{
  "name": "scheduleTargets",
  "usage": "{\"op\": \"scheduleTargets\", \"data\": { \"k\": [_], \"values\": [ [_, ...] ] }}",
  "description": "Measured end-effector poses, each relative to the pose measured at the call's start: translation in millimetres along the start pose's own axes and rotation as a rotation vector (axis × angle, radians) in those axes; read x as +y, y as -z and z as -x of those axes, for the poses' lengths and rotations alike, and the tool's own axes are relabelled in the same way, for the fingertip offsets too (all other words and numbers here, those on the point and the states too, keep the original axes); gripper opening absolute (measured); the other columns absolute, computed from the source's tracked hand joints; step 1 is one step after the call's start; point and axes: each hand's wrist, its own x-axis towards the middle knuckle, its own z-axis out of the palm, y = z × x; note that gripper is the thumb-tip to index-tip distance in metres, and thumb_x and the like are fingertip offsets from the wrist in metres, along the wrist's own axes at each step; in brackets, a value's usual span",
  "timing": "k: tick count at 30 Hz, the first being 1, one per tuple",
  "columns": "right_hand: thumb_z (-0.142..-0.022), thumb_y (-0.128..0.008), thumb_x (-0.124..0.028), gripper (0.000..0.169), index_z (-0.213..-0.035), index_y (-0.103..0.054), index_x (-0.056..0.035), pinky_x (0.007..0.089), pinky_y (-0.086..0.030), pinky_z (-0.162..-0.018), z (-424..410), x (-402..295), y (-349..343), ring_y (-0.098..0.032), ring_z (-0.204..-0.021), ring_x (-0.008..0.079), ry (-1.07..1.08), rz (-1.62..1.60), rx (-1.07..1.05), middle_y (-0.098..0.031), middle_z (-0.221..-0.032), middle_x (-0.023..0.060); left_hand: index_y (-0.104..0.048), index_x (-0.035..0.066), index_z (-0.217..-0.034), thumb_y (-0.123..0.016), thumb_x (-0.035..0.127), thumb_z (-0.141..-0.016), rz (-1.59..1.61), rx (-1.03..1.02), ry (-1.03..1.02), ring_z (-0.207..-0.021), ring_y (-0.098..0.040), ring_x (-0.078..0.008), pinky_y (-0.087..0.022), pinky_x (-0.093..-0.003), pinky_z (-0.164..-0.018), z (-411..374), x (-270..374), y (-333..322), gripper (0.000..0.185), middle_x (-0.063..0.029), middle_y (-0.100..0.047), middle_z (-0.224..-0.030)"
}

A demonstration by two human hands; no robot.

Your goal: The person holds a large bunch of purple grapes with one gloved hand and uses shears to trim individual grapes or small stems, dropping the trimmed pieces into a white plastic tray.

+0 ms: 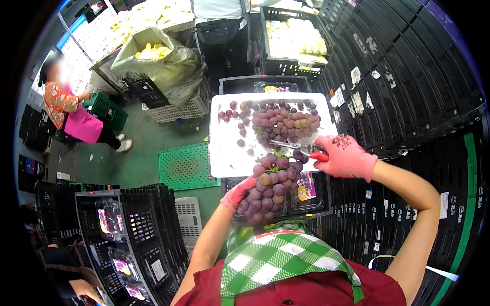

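Note:
My left hand (239, 193), in a pink glove, holds a large bunch of reddish-purple grapes (268, 187) from its left side, over the near edge of a white tray (226, 160). Red-handled scissors (319, 156) are in my right hand (344, 157), also gloved in pink; their blades point left, just above the held bunch. On the tray behind them lies another grape bunch (287, 123), with several loose grapes (229, 113) at its left. Beneath the tray's near side, a clear plastic box with a purple and yellow label (306, 185) shows in a black crate.
Black crates (405, 91) are stacked along the right. Crates with clear boxes (115, 222) stand at lower left. A lined bin (153, 69) and a crate of pale wrapped produce (294, 38) are beyond the tray. One person (72, 103) stands at left, another (220, 34) opposite.

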Motion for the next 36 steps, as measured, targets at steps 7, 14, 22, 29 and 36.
{"op": "scheduleTargets", "data": {
  "k": [7, 14, 22, 29, 36],
  "values": [
    [-0.077, -0.07, -0.033, 0.049, -0.106, -0.053, 0.0009, 0.0324, -0.049, -0.072, 32, -13, -19, -0.061, -0.079, 0.0194, -0.091, -0.614, -0.123, -0.06, -0.089, 0.0153, -0.031, 0.01, -0.142, -0.037, 0.033, -0.096, -0.301, 0.237, -0.156, -0.118, -0.048, -0.0197, -0.041, -0.0332, -0.099, 12, -1, 10, 0.051, -0.0053, -0.042, -0.137],
    [-0.081, -0.071, -0.016, 0.038, -0.11, -0.051, -0.0018, 0.0248, -0.047, -0.073, 31, -33, -91, -0.051, -0.083, 0.0079, -0.062, -1.404, -0.014, -0.055, -0.095, 0.0019, -0.037, 0.009, -0.136, -0.035, 0.041, -0.096, -0.358, 0.221, -0.387, -0.103, -0.056, -0.0242, -0.051, -0.0405, -0.084, 4, -3, -15, 0.051, -0.0089, -0.05, -0.126],
    [-0.074, -0.075, -0.024, 0.048, -0.111, -0.054, -0.0014, 0.0349, -0.05, -0.073, 42, -34, -65, -0.064, -0.083, 0.0262, 0.042, -0.597, 0.366, -0.062, -0.097, 0.0156, -0.037, 0.006, -0.135, -0.038, 0.041, -0.095, -0.299, 0.168, -0.303, -0.106, -0.056, -0.0302, -0.048, -0.0475, -0.09, 22, 0, -23, 0.053, -0.0138, -0.051, -0.124],
    [-0.072, -0.07, -0.036, 0.041, -0.101, -0.055, -0.0104, 0.0379, -0.044, -0.074, 49, -34, 2, -0.061, -0.081, 0.0246, 0.175, 0.19, 0.419, -0.059, -0.085, 0.007, -0.027, 0.005, -0.143, -0.045, 0.041, -0.092, -0.538, 0.323, -0.346, -0.119, -0.049, -0.0246, -0.041, -0.0405, -0.101, 29, -14, -24, 0.065, -0.0122, -0.039, -0.141],
    [-0.071, -0.064, -0.035, 0.036, -0.092, -0.059, -0.0064, 0.0379, -0.045, -0.078, 46, -50, 51, -0.063, -0.084, 0.0263, 0.198, 0.409, 0.028, -0.062, -0.085, 0.0105, -0.027, 0.007, -0.144, -0.045, 0.039, -0.093, -0.43, 0.253, -0.251, -0.126, -0.043, -0.0209, -0.036, -0.0353, -0.105, 42, -26, -8, 0.062, -0.0075, -0.036, -0.144]
  ]
}}
